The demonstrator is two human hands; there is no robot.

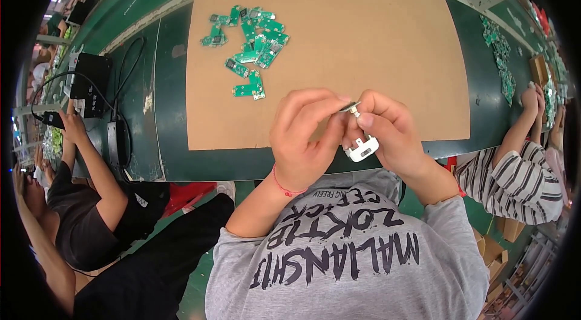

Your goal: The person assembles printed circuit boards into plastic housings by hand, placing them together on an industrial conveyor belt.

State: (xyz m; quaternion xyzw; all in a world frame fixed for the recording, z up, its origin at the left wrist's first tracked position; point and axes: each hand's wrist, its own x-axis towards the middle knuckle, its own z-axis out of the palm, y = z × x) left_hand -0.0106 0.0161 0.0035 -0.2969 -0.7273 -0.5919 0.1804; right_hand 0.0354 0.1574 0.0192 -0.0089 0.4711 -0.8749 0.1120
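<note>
Both hands meet above the near edge of the brown board. My left hand [304, 132] pinches a small circuit board [348, 107] between thumb and fingers, seen nearly edge-on. Close against it, my right hand [396, 129] is closed round a white plug-like device [364, 150] with a dark slot in its end. A small pale connector [354, 112] shows between the board and my right fingertips; I cannot tell whether it is seated in the board. Farther off to the left, several green circuit boards [248, 56] lie in a loose, overlapping pile.
The brown cardboard sheet [375, 35] covers much of the green table [172, 162]. At the left stand a black box [91, 87] with cables and a power strip [116, 141]. More green boards [501, 59] lie at the right. Co-workers sit on both sides.
</note>
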